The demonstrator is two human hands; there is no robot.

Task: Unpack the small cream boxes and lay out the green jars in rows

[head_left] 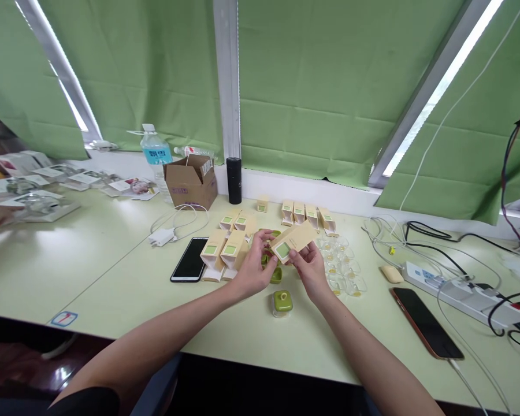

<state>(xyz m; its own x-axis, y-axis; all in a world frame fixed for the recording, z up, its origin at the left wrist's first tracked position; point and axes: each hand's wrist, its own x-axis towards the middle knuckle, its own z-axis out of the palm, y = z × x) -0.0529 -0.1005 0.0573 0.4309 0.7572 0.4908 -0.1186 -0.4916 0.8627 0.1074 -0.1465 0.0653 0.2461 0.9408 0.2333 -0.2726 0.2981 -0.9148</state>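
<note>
A small cream cardboard box [301,236] with a green square on its end is held tilted above the table. My right hand [311,271] grips it from the right, thumb on its front. My left hand [256,267] is closed about its left end, fingers curled and partly hidden. Green lids [276,275] lie beneath and behind the hands, partly covered. Nearer to me stands a small clear jar with a green lid [282,303]. Several clear jars [349,267] are grouped right of my right hand. More cream boxes [234,251] stand left of my left hand.
A dark phone [189,260] lies beside the left boxes; another phone [427,322] lies right, near a power strip [455,297] and cables. Behind stand a brown carton [191,186], a black flask [234,181], a water bottle [156,151] and more cream boxes [299,213].
</note>
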